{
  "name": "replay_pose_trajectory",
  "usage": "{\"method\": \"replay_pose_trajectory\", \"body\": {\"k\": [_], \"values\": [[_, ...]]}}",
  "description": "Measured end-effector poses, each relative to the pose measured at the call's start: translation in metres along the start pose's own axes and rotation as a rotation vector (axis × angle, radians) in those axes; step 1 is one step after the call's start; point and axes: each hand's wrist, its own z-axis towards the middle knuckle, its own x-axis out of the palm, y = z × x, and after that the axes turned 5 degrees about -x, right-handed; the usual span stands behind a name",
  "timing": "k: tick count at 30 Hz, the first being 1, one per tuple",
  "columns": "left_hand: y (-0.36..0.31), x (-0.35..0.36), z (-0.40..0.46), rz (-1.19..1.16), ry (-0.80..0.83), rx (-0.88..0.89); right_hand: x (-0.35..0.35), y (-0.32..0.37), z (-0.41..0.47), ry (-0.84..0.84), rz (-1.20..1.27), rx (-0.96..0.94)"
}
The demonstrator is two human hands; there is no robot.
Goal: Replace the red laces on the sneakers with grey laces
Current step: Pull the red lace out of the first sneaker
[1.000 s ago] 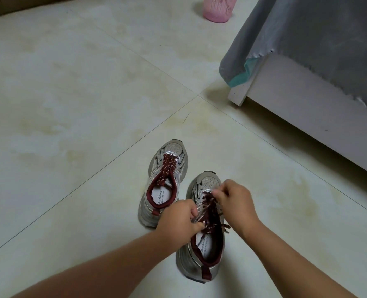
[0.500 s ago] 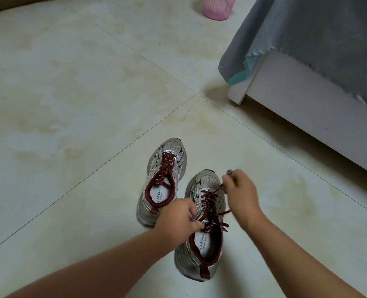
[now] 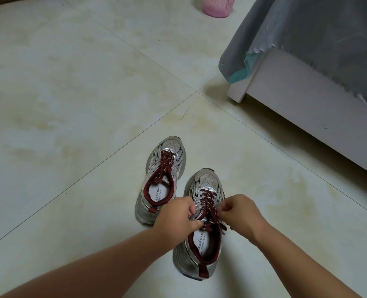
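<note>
- Two grey sneakers are seen side by side on a tiled floor (image 3: 70, 104); both are laced in red.
- The near sneaker (image 3: 201, 241) is being unlaced: its red lace (image 3: 209, 203) is pinched by the left hand (image 3: 178, 218) and right hand (image 3: 240, 214), one at each side.
- The far sneaker (image 3: 163, 179) is untouched.
- No grey laces are visible; nearly all the work is judged to remain.

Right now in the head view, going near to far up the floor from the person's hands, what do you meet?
Sneaker being unlaced with both hands on its red laces → second sneaker, laces still in → white bed frame corner → pink basket.
</note>
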Motion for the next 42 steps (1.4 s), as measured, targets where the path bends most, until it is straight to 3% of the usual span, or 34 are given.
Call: {"method": "replay_pose_trajectory", "body": {"k": [6,8,12,17,19,21,24,26,27,29,31,34,36,38,39,41,42], "values": [[-0.001,-0.001,-0.001,0.019,0.000,0.035,0.002,0.005,-0.001,-0.002,-0.257,0.048],[-0.002,-0.001,0.000,0.032,0.005,0.053,0.006,0.006,-0.002,0.015,-0.202,0.014],[-0.004,-0.002,0.001,0.064,0.018,0.085,0.011,0.010,-0.003,-0.118,-0.260,-0.132],[-0.002,0.001,0.000,0.062,0.028,0.086,0.000,0.010,0.005,-0.135,-0.722,-0.352],[-0.002,0.002,0.000,0.068,0.012,0.090,0.003,0.008,0.005,-0.141,-0.778,-0.359],[0.001,0.004,0.000,0.061,0.000,0.090,0.004,0.005,0.005,-0.100,-0.526,-0.219],[0.004,0.005,0.000,0.050,-0.003,0.092,0.004,-0.001,0.002,0.095,0.218,0.058],[0.003,0.005,0.000,0.042,0.000,0.095,0.001,-0.006,0.002,0.040,0.358,0.058],[0.002,0.005,0.000,0.041,0.003,0.097,-0.001,-0.008,0.001,-0.037,0.198,-0.023],[0.000,0.005,0.000,0.049,0.006,0.100,-0.004,-0.012,0.005,-0.280,-0.490,-0.311],[-0.001,0.004,0.001,0.047,-0.001,0.090,-0.006,-0.005,0.004,-0.368,-0.842,-0.439],[-0.001,0.004,0.001,0.043,-0.005,0.084,0.002,-0.001,0.000,-0.100,-0.414,-0.106],[0.001,0.004,0.002,0.044,-0.005,0.090,0.002,-0.002,0.001,0.108,0.124,0.095],[0.002,0.004,0.002,0.045,-0.002,0.090,-0.003,-0.006,0.004,0.073,0.247,0.068],[0.002,0.005,0.002,0.045,-0.001,0.091,-0.008,-0.009,0.005,-0.015,0.052,-0.001],[0.001,0.005,0.002,0.048,0.002,0.095,-0.016,-0.015,0.008,-0.248,-0.582,-0.127],[0.001,0.006,0.002,0.049,0.003,0.094,-0.017,-0.012,0.007,-0.324,-0.714,-0.171]]}}
